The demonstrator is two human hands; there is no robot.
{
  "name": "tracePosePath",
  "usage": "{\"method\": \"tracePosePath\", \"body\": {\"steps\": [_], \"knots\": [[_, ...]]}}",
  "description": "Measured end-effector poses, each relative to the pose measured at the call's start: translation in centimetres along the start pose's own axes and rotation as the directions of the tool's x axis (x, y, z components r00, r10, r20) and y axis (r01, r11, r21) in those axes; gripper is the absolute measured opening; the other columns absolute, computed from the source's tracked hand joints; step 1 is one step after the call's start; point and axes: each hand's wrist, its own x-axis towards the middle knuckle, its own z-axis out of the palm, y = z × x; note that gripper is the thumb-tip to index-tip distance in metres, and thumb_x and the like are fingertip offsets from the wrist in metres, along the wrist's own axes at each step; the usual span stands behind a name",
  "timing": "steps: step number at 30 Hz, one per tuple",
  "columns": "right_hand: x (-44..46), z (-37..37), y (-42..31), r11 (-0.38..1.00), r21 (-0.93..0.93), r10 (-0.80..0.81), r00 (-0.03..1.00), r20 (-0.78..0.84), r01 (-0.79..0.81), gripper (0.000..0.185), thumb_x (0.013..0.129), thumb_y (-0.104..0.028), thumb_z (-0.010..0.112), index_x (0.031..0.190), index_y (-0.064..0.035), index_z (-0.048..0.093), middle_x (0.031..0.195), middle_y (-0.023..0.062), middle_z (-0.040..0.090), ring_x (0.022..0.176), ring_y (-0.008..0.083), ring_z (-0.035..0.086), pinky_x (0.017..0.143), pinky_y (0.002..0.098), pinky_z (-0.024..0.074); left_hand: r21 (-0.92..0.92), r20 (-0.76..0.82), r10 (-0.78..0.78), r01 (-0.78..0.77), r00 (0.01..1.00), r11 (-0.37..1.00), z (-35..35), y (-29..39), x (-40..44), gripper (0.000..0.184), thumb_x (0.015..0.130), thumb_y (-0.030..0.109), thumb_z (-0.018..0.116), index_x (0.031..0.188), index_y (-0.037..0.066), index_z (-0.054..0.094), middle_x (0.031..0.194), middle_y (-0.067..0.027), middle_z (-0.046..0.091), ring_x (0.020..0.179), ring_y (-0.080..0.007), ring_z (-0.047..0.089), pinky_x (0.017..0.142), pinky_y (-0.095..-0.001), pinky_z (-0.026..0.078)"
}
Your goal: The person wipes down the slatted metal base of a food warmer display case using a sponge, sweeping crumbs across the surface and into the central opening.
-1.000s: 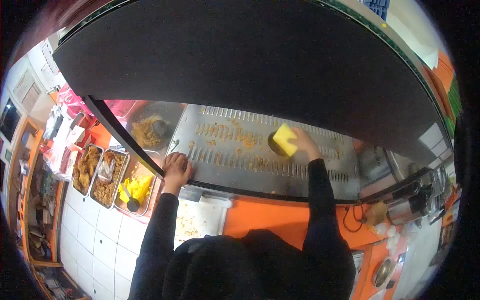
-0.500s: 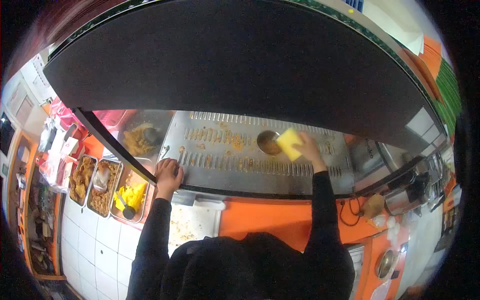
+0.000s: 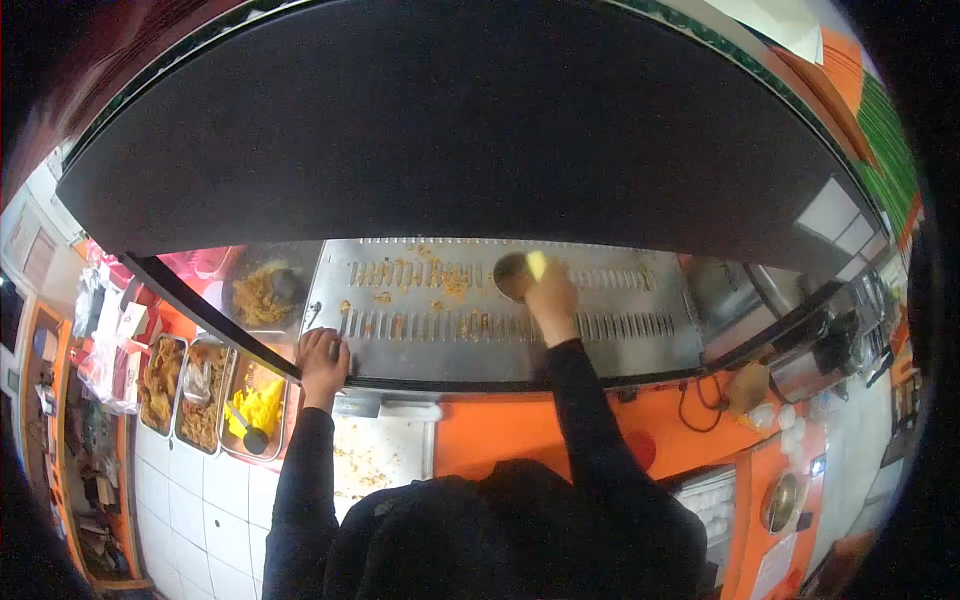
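Note:
A yellow sponge is in my right hand, which is closed round it over the slotted metal tray. Just left of the sponge sits a round metal bowl, its inside dark; whether the sponge touches its rim I cannot tell. Brown and yellow crumbs lie among the slots, mostly on the left half of the tray. At the tray's front left corner my left hand rests with its fingers curled over the edge of the display case.
A large dark panel hangs low over the tray. To the left stand food trays with fried pieces, shredded food and yellow food with a black-handled utensil. A cable hangs at right.
My right hand has moved left with the sponge, which is now seen nearly edge-on beside the bowl. My left hand stays on the edge. The camera view has shifted slightly.

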Motion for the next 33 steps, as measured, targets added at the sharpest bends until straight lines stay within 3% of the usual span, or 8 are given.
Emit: {"method": "tracePosePath", "body": {"steps": [7,11,15,18,21,26,29,33], "knots": [[7.3,-2.5,4.1,0.988,-0.143,0.035,0.988,-0.152,-0.057,0.028,0.084,-0.013,0.052,0.110,-0.0034,0.061,0.099,0.0191,0.065,0.088,0.0367,0.062,0.074,0.0492,0.0477,0.048,0.050,-0.018,0.016,0.999,0.999,-0.6,0.0,0.2,0.019,0.079,0.023,0.060,0.089,0.007,0.062,0.097,-0.0111,0.061,0.102,-0.0322,0.053,0.089,-0.0441,0.039],[8.0,1.6,10.1,0.984,-0.153,-0.127,0.970,-0.208,0.096,0.019,0.082,-0.016,0.055,0.095,-0.0072,0.066,0.084,0.0158,0.066,0.078,0.0361,0.063,0.068,0.0502,0.0467,0.042,0.059,-0.013,0.010,0.998,0.999,-0.3,-0.1,0.1,0.020,0.079,0.024,0.060,0.089,0.008,0.062,0.098,-0.0119,0.061,0.101,-0.0324,0.053,0.089,-0.0438,0.039],[2.3,0.2,3.0,0.906,-0.214,-0.374,0.928,-0.005,0.364,0.028,0.080,-0.009,0.056,0.107,-0.0089,0.060,0.083,0.0160,0.065,0.078,0.0367,0.062,0.070,0.0500,0.0468,0.034,0.055,0.024,-0.026,0.998,0.999,-0.5,0.2,0.2,0.019,0.079,0.024,0.059,0.088,0.007,0.062,0.092,-0.0120,0.061,0.096,-0.0325,0.054,0.086,-0.0436,0.039],[-0.5,-4.5,0.3,0.944,0.021,-0.331,0.939,0.092,0.330,0.035,0.076,-0.007,0.058,0.110,-0.0136,0.058,0.084,0.0160,0.065,0.079,0.0371,0.062,0.070,0.0496,0.0471,0.021,0.058,0.027,-0.028,0.998,0.999,-0.4,0.2,0.3,0.018,0.079,0.024,0.059,0.086,0.008,0.062,0.090,-0.0111,0.061,0.094,-0.0320,0.055,0.084,-0.0431,0.039],[1.5,-6.8,4.7,0.938,-0.133,-0.326,0.945,-0.038,0.319,0.033,0.077,-0.007,0.055,0.110,-0.0083,0.057,0.087,0.0139,0.066,0.078,0.0348,0.063,0.066,0.0484,0.0485,0.017,0.072,0.012,-0.013,0.997,1.000,-0.6,0.7,0.5,0.017,0.078,0.025,0.060,0.084,0.009,0.062,0.091,-0.0097,0.062,0.095,-0.0308,0.055,0.085,-0.0420,0.039],[5.6,-8.5,20.2,0.941,-0.328,-0.023,0.953,-0.301,-0.081,0.028,0.083,-0.012,0.053,0.110,-0.0060,0.057,0.087,0.0136,0.066,0.083,0.0347,0.064,0.066,0.0481,0.0492,0.022,0.053,-0.015,0.014,0.998,1.000,-0.4,0.5,0.3,0.017,0.078,0.025,0.060,0.084,0.010,0.062,0.092,-0.0090,0.062,0.097,-0.0305,0.054,0.087,-0.0415,0.038],[4.6,-7.4,22.1,0.890,-0.404,0.164,0.975,-0.149,-0.212,0.038,0.082,-0.022,0.060,0.114,-0.0031,0.057,0.093,0.0198,0.065,0.086,0.0376,0.063,0.072,0.0494,0.0491,0.017,0.051,-0.021,0.020,0.998,1.000,-0.8,1.2,0.4,0.015,0.077,0.024,0.060,0.082,0.010,0.062,0.088,-0.0090,0.061,0.094,-0.0305,0.054,0.085,-0.0416,0.039],[-1.1,-9.1,7.5,0.983,-0.165,0.116,0.972,0.203,-0.082,0.044,0.081,-0.022,0.059,0.120,-0.0016,0.051,0.097,0.0228,0.065,0.087,0.0408,0.063,0.074,0.0497,0.0493,0.032,0.037,0.000,-0.002,0.999,0.999,-0.3,0.3,0.3,0.015,0.077,0.023,0.059,0.079,0.009,0.061,0.085,-0.0088,0.061,0.092,-0.0307,0.055,0.082,-0.0417,0.039]]}}
